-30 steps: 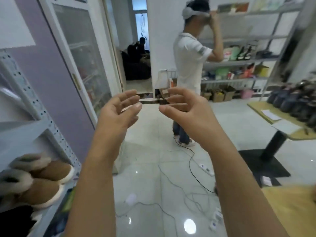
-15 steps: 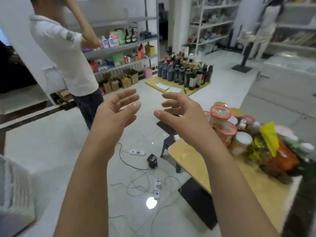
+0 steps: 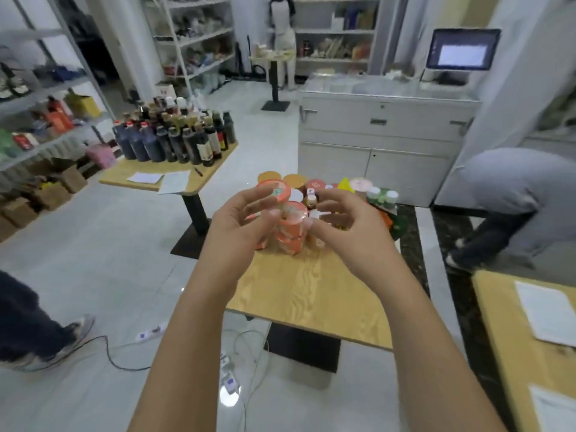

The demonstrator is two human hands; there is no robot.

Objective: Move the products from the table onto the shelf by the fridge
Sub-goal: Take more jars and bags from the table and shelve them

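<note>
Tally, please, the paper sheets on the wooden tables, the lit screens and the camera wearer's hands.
Paper sheets: 4, two on the bottle table, two on the right table
Lit screens: 1
Hands: 2, left hand, right hand
Total: 7

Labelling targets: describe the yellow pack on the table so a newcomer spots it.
Find the wooden table before the grey cabinet. In the product cluster at its far end, the yellow pack stands at the back: the only pointed shape among round lids.
</note>
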